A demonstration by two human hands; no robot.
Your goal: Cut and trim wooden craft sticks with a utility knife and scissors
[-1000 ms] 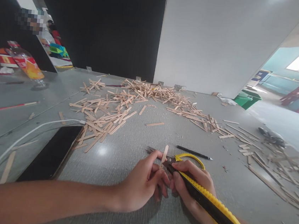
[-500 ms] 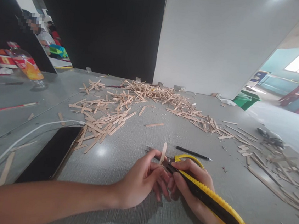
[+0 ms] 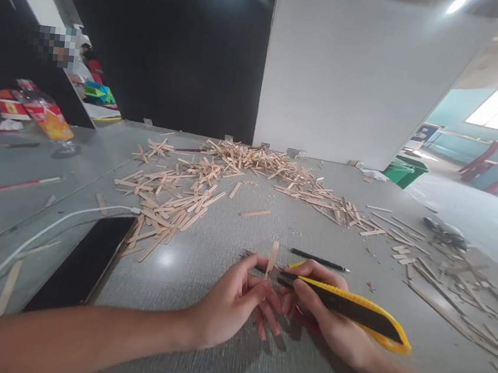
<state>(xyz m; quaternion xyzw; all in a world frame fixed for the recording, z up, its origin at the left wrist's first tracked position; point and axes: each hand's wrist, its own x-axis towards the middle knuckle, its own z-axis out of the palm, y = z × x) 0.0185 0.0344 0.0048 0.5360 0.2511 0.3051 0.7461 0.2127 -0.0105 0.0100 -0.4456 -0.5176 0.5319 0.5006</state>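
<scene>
My left hand (image 3: 236, 304) pinches a short wooden stick (image 3: 272, 258) upright between thumb and fingers, just above the grey table (image 3: 196, 347). My right hand (image 3: 328, 319) is wrapped round the yellow and black handles of a pair of scissors (image 3: 352, 307). The scissor blades point left and meet the stick near its lower end, next to my left fingertips. A black pencil (image 3: 319, 260) lies on the table just behind both hands.
A wide heap of wooden sticks (image 3: 214, 177) spreads across the table's middle and back, with more offcuts (image 3: 453, 279) at the right. A dark phone (image 3: 85, 264) with a white cable (image 3: 30, 235) lies at the left. A bottle (image 3: 45, 114) stands far left. A white board (image 3: 359, 73) rises behind.
The scissor handles have swung from pointing down-right to lying more level at the right. The stick and my left hand stay in nearly the same place.
</scene>
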